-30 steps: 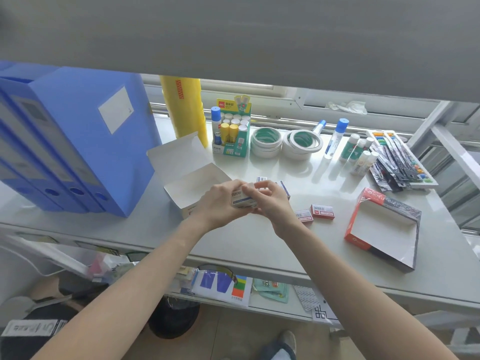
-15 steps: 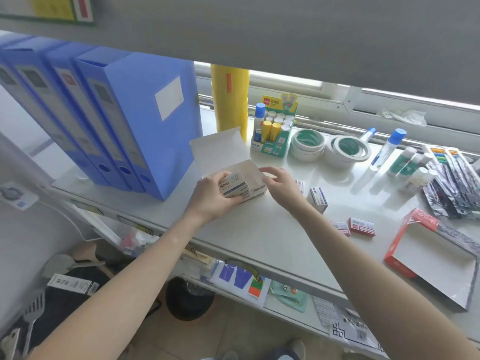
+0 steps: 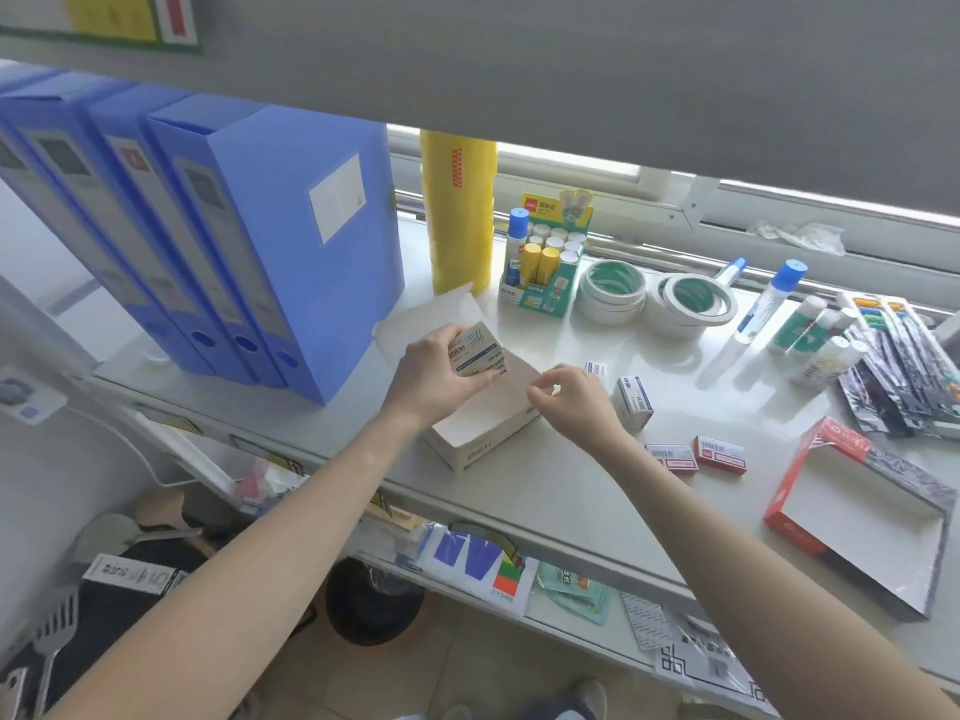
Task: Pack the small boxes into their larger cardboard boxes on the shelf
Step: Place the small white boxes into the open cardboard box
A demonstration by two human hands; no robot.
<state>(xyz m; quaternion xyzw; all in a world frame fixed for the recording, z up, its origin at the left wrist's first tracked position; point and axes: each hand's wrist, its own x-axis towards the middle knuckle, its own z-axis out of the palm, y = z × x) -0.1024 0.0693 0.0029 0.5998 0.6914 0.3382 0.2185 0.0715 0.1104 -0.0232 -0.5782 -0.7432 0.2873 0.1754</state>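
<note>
My left hand (image 3: 434, 376) grips a small stack of white-and-blue boxes (image 3: 475, 350) just above the open white cardboard box (image 3: 483, 439), whose lid flap stands up behind. My right hand (image 3: 571, 402) pinches the right rim of that white box, fingers curled. One more white-and-blue small box (image 3: 632, 402) stands on the shelf right of my right hand, another (image 3: 596, 368) lies behind it. Two small red boxes (image 3: 719, 453) (image 3: 672, 457) lie further right. An open red cardboard box (image 3: 810, 517) lies at the right end.
Blue file boxes (image 3: 291, 241) stand at the left. A yellow roll (image 3: 457, 210), a glue-stick display (image 3: 545, 257), tape rolls (image 3: 654, 298), glue bottles (image 3: 769, 298) and pen packs (image 3: 893, 371) line the back. A grey shelf board (image 3: 519, 59) hangs overhead. The shelf's front edge (image 3: 519, 517) runs below my wrists.
My left hand has carried the small boxes leftwards and over the white box. My right hand let go of them and took the white box's rim. The view panned left.
</note>
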